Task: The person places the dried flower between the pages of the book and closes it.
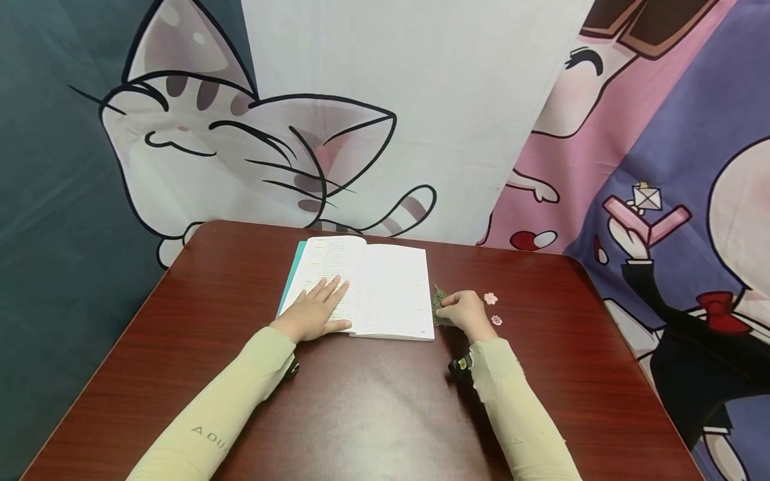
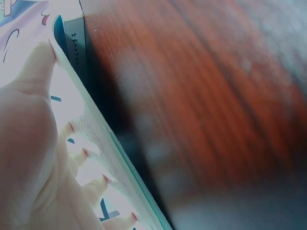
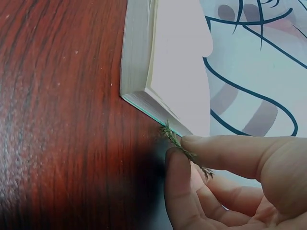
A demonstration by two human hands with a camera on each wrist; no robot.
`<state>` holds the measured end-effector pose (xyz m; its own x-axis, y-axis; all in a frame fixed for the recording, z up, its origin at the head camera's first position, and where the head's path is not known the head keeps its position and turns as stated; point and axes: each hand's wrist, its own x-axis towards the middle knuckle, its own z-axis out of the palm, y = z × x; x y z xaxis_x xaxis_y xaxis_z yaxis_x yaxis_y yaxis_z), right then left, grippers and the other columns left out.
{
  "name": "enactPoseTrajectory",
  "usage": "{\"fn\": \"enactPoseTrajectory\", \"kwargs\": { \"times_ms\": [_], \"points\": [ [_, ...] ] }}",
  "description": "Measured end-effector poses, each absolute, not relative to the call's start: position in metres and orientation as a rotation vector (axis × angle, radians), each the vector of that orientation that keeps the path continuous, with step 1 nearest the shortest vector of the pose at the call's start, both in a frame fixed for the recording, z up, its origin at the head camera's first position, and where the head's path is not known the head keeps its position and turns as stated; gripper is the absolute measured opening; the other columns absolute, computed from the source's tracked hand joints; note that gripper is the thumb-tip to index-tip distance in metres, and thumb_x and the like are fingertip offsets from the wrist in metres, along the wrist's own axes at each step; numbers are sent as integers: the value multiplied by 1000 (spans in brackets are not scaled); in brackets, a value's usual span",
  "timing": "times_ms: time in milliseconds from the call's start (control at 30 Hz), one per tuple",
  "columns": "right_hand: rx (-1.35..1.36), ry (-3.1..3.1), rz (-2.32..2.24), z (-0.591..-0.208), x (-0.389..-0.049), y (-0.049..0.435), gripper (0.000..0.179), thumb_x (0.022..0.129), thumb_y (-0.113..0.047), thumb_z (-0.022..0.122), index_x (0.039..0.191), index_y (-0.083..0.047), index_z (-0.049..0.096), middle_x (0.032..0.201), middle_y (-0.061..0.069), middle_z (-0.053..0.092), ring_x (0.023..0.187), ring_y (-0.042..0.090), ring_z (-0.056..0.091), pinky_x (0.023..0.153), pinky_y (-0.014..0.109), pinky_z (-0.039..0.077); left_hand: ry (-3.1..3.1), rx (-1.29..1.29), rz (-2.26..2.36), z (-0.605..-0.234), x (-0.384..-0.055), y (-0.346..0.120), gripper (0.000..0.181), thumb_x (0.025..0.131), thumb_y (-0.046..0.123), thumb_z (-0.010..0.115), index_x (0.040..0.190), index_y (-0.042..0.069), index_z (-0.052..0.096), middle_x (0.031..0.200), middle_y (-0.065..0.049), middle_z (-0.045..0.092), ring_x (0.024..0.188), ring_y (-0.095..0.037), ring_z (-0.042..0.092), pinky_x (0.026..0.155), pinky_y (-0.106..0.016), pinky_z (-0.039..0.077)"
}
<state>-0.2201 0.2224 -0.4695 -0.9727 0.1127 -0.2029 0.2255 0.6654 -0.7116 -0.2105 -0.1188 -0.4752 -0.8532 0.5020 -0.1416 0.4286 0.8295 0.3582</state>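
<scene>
An open book (image 1: 394, 287) with a teal cover lies on the brown table. My left hand (image 1: 314, 312) rests with spread fingers on its left page; in the left wrist view the fingertips (image 2: 103, 184) lie on the printed page. Just right of the book, my right hand (image 1: 466, 314) pinches a feathery green leaf sprig (image 1: 440, 304) between thumb and finger. The right wrist view has the sprig (image 3: 184, 151) at the book's corner, its middle partly covered by the fingertips. Two small pale pink flowers (image 1: 490, 298) lie on the table to the right of that hand.
The wooden table (image 1: 361, 414) has rounded far corners and stands against a cartoon-printed cloth (image 1: 385, 67). The book's thick page block (image 3: 139, 57) rises above the tabletop. A dark wrist camera (image 1: 460, 366) sits under the right cuff.
</scene>
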Motion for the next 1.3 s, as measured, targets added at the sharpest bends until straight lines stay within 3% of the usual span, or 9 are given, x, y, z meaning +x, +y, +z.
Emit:
{"fn": "enactPoseTrajectory", "kwargs": {
  "times_ms": [367,600,1300],
  "points": [
    [297,2654,-1332,-465,-218,228,14,88,-5,74,98,5,74,101,17,69,84,23,60,66,31,51,2777,713,470,-474,-210,-119,86,101,53,56,163,9,17,169,-15,12,154,-42,12,115,-70,17],
    [361,2541,-1501,-465,-222,230,15,91,-7,72,102,4,72,95,11,68,72,15,62,63,28,51,2778,710,466,-475,-211,-119,85,101,53,56,163,9,18,169,-15,12,154,-42,12,115,-70,18],
    [280,2166,-2040,-457,-240,217,26,96,-7,70,118,6,66,103,9,68,86,14,66,80,26,58,2755,697,436,-476,-213,-118,87,101,56,53,164,12,13,170,-14,8,155,-39,8,117,-68,14]
  ]
}}
